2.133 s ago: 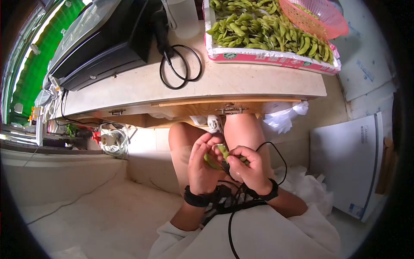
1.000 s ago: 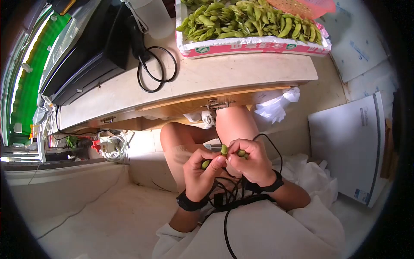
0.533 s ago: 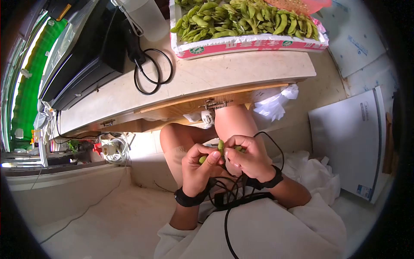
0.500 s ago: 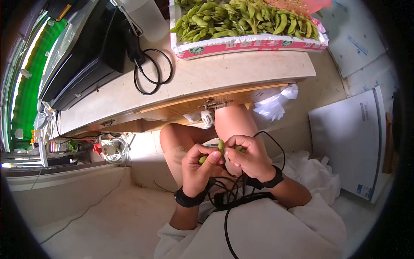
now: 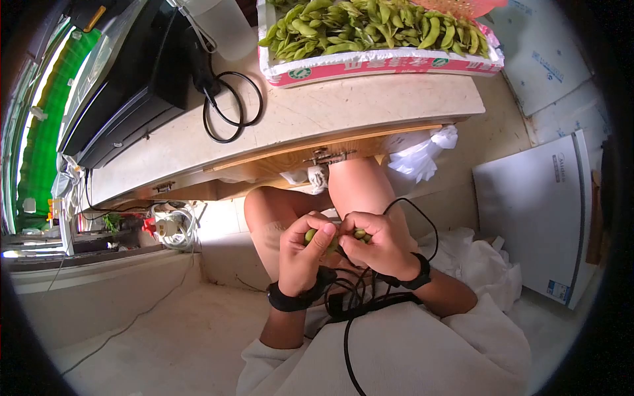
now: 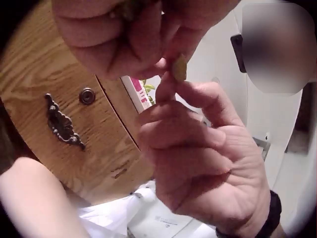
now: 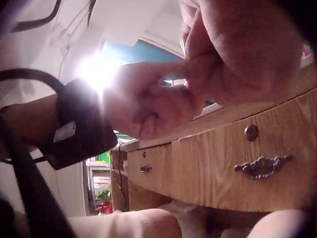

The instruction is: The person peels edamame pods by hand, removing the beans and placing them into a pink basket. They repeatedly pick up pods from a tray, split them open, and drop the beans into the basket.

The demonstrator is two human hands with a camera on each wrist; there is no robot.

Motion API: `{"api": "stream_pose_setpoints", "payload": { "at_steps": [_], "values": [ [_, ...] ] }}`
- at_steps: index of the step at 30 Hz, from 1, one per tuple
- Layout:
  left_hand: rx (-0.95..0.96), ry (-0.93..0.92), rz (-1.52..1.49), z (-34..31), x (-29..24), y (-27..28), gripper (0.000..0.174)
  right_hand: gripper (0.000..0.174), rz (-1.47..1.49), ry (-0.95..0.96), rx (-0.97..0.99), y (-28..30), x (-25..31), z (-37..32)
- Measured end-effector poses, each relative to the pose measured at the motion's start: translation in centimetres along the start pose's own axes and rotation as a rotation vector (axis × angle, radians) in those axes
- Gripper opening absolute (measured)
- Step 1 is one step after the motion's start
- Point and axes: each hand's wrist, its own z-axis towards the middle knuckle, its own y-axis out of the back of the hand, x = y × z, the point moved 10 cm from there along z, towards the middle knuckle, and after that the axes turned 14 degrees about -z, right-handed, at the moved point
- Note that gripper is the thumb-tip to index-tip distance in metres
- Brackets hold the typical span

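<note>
In the head view both hands meet over the lap, fingertips close together. The left hand (image 5: pixel 302 256) is curled with a green soybean pod (image 5: pixel 310 235) showing between its fingers. The right hand (image 5: pixel 382 247) curls around several green pods (image 5: pixel 360 233), mostly hidden by its fingers. In the left wrist view, a small green pod piece (image 6: pixel 180 68) sticks up at the right hand's thumb and index fingertips, right by the left hand's fingers. The right wrist view shows the two hands touching, their contents hidden. On the table, a white-lined pink box (image 5: pixel 389 66) holds a heap of soybean pods (image 5: pixel 376 28).
A pale tabletop (image 5: pixel 370 99) with wooden drawers (image 5: pixel 277 158) stands ahead of the knees. A black machine (image 5: pixel 132 92) and a looped cable (image 5: pixel 232 109) lie left of the box. Black cords (image 5: pixel 356 290) run over the lap. A white appliance (image 5: pixel 528 211) stands right.
The left fingers, spread earlier, have closed in toward the right hand. A pod that stood upright between the fingertips no longer shows above them in the head view. The head view has shifted slightly.
</note>
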Motion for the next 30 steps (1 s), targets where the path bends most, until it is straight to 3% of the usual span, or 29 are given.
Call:
{"api": "stream_pose_setpoints", "payload": {
  "at_steps": [3, 5, 6, 8, 9, 11, 12, 14, 30],
  "values": [
    [-0.014, 0.122, -0.176, -0.2, 1.4, 0.3, 0.009, 0.009, 0.043, 0.023, 0.020, -0.3, -0.5, 0.1],
    [0.001, 0.216, -0.257, -0.4, 2.4, 0.0, 0.014, 0.008, 0.414, -0.136, 0.116, -1.6, -2.5, -0.1],
    [0.002, 0.218, -0.257, -0.4, 2.6, -0.2, 0.014, 0.008, 0.414, -0.137, 0.114, -1.7, -2.9, 0.1],
    [-0.040, 0.230, -0.362, -0.3, 3.0, 0.0, 0.013, 0.009, 0.728, -0.152, 0.155, -2.8, -3.3, 0.4],
    [-0.040, 0.230, -0.362, -0.3, 3.1, 0.1, 0.013, 0.009, 0.729, -0.152, 0.156, -2.6, -3.2, 0.3],
    [-0.062, 0.271, -0.401, -0.4, 3.6, 0.5, 0.011, 0.009, 0.366, -0.106, 0.112, -1.6, -2.8, 0.2],
    [-0.063, 0.270, -0.401, -0.3, 3.5, 0.5, 0.011, 0.009, 0.366, -0.106, 0.114, -1.6, -2.5, 0.1],
    [-0.068, 0.164, -0.318, 0.0, 2.4, 0.6, 0.011, 0.010, 0.192, -0.093, 0.018, -0.6, -2.3, 0.0],
    [-0.102, 0.094, -0.214, 0.0, 2.1, 0.5, 0.009, 0.009, 0.211, -0.089, -0.046, -0.1, -2.6, 0.3]
  ]
}}
